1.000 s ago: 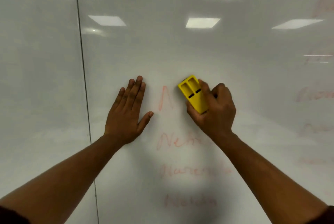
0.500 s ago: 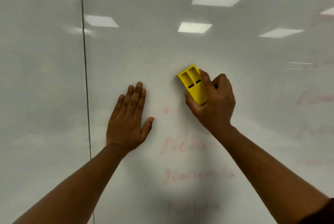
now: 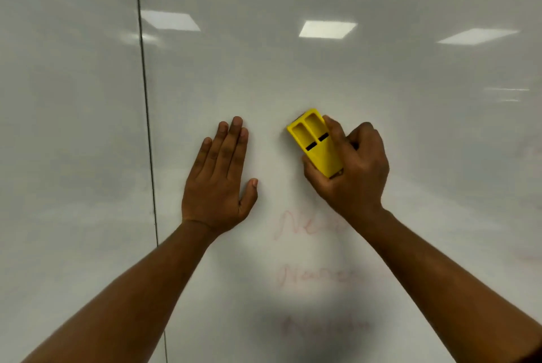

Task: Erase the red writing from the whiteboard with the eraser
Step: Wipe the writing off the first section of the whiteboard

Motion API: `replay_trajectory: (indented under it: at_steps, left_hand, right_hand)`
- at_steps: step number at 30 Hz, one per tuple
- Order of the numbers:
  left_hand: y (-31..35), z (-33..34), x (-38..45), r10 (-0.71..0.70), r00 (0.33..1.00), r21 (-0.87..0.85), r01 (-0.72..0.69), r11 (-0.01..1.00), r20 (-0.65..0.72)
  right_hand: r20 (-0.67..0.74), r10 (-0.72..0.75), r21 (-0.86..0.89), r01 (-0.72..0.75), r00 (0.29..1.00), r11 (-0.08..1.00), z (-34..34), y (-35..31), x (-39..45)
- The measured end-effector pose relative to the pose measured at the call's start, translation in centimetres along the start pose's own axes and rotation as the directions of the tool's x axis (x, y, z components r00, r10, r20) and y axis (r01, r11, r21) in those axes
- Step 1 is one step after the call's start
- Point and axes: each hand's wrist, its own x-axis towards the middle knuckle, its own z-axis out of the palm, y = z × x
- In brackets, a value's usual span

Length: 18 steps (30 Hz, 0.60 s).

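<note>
Right hand (image 3: 352, 175) grip clamped on yellow eraser (image 3: 315, 142) against whiteboard (image 3: 381, 84); left hand (image 3: 218, 183) flat, fingers straight.

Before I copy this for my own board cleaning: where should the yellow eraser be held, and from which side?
Grip the yellow eraser across its long side edges, near the lower end, coming from below and to the right. The right hand does so: thumb on the left edge, fingers over the right. Its flat body lies against the whiteboard, so only the edges and back are reachable.
</note>
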Motion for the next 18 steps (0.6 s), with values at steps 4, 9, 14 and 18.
replay_trajectory:
  at_steps: [4, 9, 14, 18]
  left_hand:
    - [0.1, -0.1, 0.2, -0.003, 1.0, -0.005, 0.003, 1.0, 0.0]
    - [-1.0, -0.3, -2.6, 0.064, 0.996, 0.008, -0.064, 0.998, 0.06]
    - [-1.2, 0.1, -3.7, 0.046, 0.998, 0.005, -0.046, 0.999, 0.036]
    - [-1.2, -0.2, -3.7, 0.041, 0.998, 0.002, -0.041, 0.999, 0.049]
  right_hand:
    - [0.116, -0.132, 0.025, 0.13, 0.984, 0.991, -0.6, -1.1, -2.3]
    - [0.185, -0.191, -0.018, 0.197, 0.964, 0.98, -2.9, 1.9, -3.0]
    - [0.098, 0.059, -0.005, -0.059, 0.993, 0.998, -0.9, -1.4, -3.0]
    - [0.223, -0.176, 0.067, 0.165, 0.959, 0.984, -1.6, -2.5, -8.4]
